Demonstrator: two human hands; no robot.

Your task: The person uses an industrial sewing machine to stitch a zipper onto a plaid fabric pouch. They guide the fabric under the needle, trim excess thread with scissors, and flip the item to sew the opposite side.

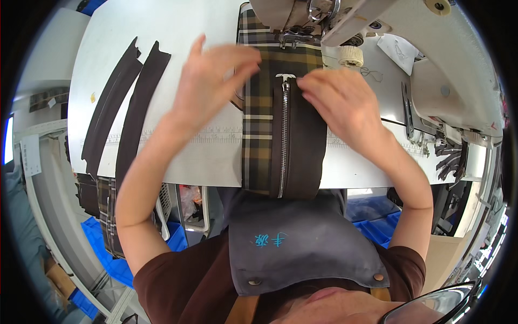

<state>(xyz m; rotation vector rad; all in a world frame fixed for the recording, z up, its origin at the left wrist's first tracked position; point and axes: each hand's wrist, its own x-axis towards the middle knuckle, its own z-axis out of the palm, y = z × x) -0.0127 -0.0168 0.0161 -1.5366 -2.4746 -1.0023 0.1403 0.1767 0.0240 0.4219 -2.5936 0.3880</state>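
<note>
"Eyeglasses (pixel 431 305) come nearest the camera, low on the right. Beyond the apron (pixel 307 243), where is the work?"

"On the bench (pixel 199 162), right in front of the wearer: plaid fabric (pixel 257 156) with a dark brown zipper panel (pixel 307 146) over it. The near end reaches past the bench's front edge; the far end of the plaid runs up by the sewing machine's presser foot (pixel 294 39)."

"Which way does it point?"

"Its long axis runs from the wearer's body toward the sewing machine (pixel 458 59). The metal zipper (pixel 284 140) follows that line, its slider (pixel 286 86) at the far end."

"Why lay it so?"

"Probably so the bench bears most of it and the long side lines up with the foot."

"And the hands?"

"The right hand (pixel 348 102) has its fingers pressed together at the panel's far right corner, perhaps to steady it; I cannot tell whether they pinch cloth. The left hand (pixel 210 75), blurred, is by the plaid's left edge, its fingers bent with a gap before the thumb and nothing visible between."

"Those dark strips (pixel 143 108)?"

"Off to the left, likely to leave the middle free."
</note>
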